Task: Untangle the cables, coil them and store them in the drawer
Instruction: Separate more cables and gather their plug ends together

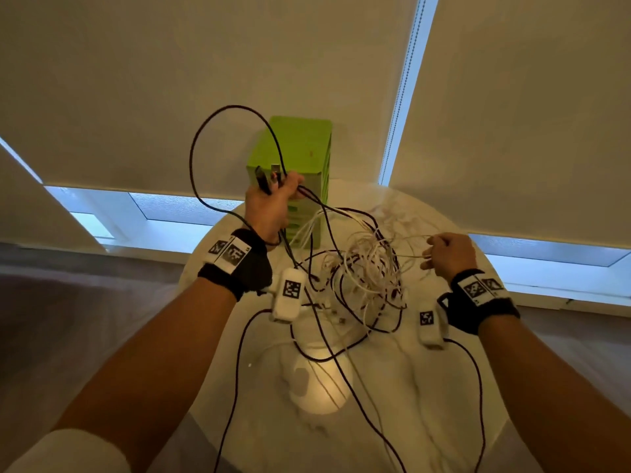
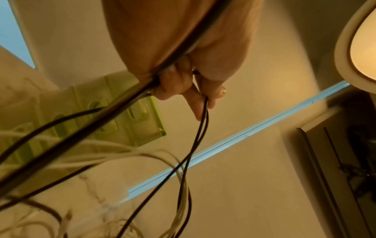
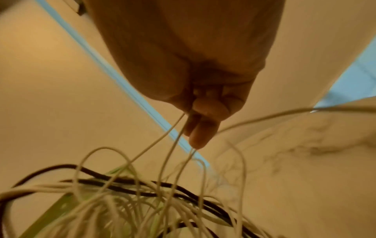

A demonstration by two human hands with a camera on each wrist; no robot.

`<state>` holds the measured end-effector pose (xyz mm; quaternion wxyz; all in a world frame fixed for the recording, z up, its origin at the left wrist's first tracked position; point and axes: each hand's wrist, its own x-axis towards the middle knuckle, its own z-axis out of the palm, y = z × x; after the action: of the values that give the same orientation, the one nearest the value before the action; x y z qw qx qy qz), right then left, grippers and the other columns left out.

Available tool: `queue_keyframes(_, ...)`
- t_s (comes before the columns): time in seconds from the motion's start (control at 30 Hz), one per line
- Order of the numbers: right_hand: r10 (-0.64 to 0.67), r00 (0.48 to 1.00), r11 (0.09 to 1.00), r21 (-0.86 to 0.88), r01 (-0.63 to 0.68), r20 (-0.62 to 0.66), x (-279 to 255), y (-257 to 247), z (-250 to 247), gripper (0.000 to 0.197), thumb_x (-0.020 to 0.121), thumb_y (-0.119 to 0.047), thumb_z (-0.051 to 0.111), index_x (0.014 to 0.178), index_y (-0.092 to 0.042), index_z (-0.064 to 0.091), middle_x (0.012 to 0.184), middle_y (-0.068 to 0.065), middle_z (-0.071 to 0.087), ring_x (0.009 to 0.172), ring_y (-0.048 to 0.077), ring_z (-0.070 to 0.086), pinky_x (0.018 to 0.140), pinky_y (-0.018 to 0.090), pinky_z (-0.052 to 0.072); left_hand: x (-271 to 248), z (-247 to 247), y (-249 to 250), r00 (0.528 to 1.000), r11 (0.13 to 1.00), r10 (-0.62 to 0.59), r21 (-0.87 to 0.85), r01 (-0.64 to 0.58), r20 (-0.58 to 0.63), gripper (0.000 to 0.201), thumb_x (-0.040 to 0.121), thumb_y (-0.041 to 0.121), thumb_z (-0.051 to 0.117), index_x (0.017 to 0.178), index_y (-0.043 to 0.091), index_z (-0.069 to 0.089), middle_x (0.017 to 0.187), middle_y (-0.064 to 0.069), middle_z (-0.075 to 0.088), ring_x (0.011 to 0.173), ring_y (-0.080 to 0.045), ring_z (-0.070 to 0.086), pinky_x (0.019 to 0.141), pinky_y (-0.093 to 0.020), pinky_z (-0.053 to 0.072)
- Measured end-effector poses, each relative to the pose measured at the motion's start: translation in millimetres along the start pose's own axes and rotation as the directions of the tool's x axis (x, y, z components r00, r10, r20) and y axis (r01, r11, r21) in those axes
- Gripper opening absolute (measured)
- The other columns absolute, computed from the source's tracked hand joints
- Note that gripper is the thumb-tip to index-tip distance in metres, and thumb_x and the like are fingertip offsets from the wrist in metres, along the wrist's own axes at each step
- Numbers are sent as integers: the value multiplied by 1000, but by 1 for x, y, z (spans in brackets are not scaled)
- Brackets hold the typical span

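A tangle of white and black cables (image 1: 362, 278) lies on the round white marble table (image 1: 409, 387). My left hand (image 1: 276, 196) is raised in front of the green drawer unit (image 1: 300, 155) and grips a black cable (image 1: 201, 131) near its plug ends; a big loop arcs up to the left. In the left wrist view the fingers (image 2: 183, 83) curl round black cable strands (image 2: 203, 122). My right hand (image 1: 444, 250) pinches thin white cables (image 1: 403, 238) and holds them taut out of the tangle; the right wrist view shows the white cables (image 3: 173, 140) running from its fingers (image 3: 203, 125).
The green drawer unit stands at the table's far edge against the window blinds (image 1: 205, 80); in the left wrist view its drawers (image 2: 114, 122) look closed. A lamp reflection (image 1: 317, 380) shines on the table near me. Black leads (image 1: 239, 370) trail from both wrist cameras.
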<state>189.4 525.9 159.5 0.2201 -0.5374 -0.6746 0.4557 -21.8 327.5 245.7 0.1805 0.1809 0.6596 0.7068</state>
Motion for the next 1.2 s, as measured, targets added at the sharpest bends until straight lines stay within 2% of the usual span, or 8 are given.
queue_keyframes(0.17,-264,965,948,-187,257,-9,-22,-30,8,41,90,-19,58,131,-12,53,129,10,57,115,25,56,96,35,45,0,10,-2,995,996,21,79,-29,96,12,93,15,63,90,4,67,78,1,67,58,0,65,62,-16,49)
queue_keyframes(0.3,-540,777,820,-5,572,323,-69,-80,54,36,87,-27,67,122,-22,60,102,1,61,86,14,60,67,19,46,-10,32,2,970,990,60,111,-88,236,16,93,15,62,78,11,65,74,4,67,59,0,66,60,-9,45)
queue_keyframes(0.37,-607,735,769,-8,639,303,-70,-87,66,18,89,-25,64,105,-15,68,87,2,63,75,14,57,67,25,44,-9,34,6,966,992,69,86,-93,251,17,93,15,62,76,15,65,75,4,67,60,-3,66,62,-12,47)
queue_keyframes(0.5,-542,783,809,-60,584,306,-46,-73,63,20,92,-21,60,87,-5,70,77,13,63,69,26,57,67,40,51,-7,23,15,974,992,129,-24,-127,188,16,92,7,60,78,-1,62,76,-2,66,56,-5,67,61,-14,48)
queue_keyframes(0.67,-385,893,909,-70,410,235,-19,-59,44,13,90,-9,59,93,-9,72,68,4,59,55,13,56,59,28,49,-8,12,24,991,990,38,-142,-20,130,15,94,19,61,83,9,64,76,-10,66,37,-2,48,40,-18,34)
queue_keyframes(0.87,35,990,977,-213,-5,137,12,-22,25,54,82,-23,70,131,-11,51,117,21,64,96,36,66,84,47,55,-1,10,44,978,944,44,-329,26,204,19,97,26,54,85,13,62,71,-2,70,33,-1,27,35,-17,22)
queue_keyframes(1.0,-321,941,898,-283,338,106,-13,-39,31,80,74,-27,78,142,-24,36,130,13,49,109,28,54,93,43,47,-6,22,43,969,965,38,-261,28,244,20,98,24,53,84,13,62,70,0,72,31,-1,25,35,-16,19)
queue_keyframes(1.2,-533,797,803,-125,582,284,-49,-83,47,18,90,-31,62,106,-25,68,80,1,61,69,11,54,61,15,36,-13,31,38,947,964,9,-255,77,320,21,99,25,51,84,13,60,73,-1,72,32,-1,26,35,-16,20)
